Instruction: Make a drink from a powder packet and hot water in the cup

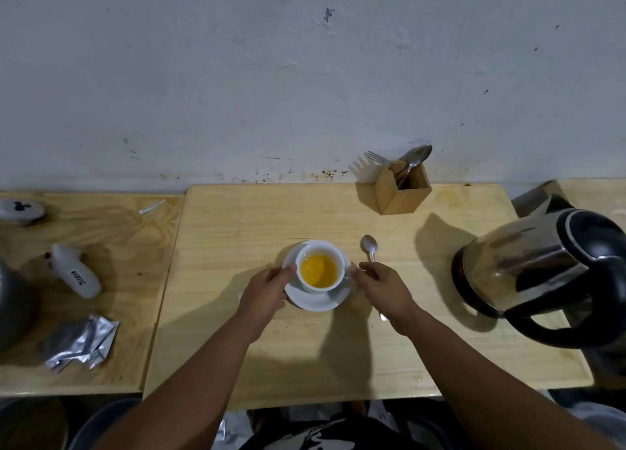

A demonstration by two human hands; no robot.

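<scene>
Head view: cup (320, 266) with yellow-orange drink sits on saucer (316, 300), mid-table. Left hand (267, 292) touches saucer's left rim, fingers curled on it; right hand (382, 288) at saucer's right edge, fingertips close together beside cup handle, grip unclear. Cup lies between both hands, equally near. Spoon (369, 246) just right of cup, long axis running toward person, handle under right hand. Kettle (542, 266) far right of cup. Opened foil packets (83, 343) and white bottle (76, 273) far left; bottle's writing unreadable.

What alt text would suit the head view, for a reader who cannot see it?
Two hands, left and right, hold a white saucer bearing a cup of orange drink on a wooden table. A spoon lies beside it; a kettle stands at right.
</scene>
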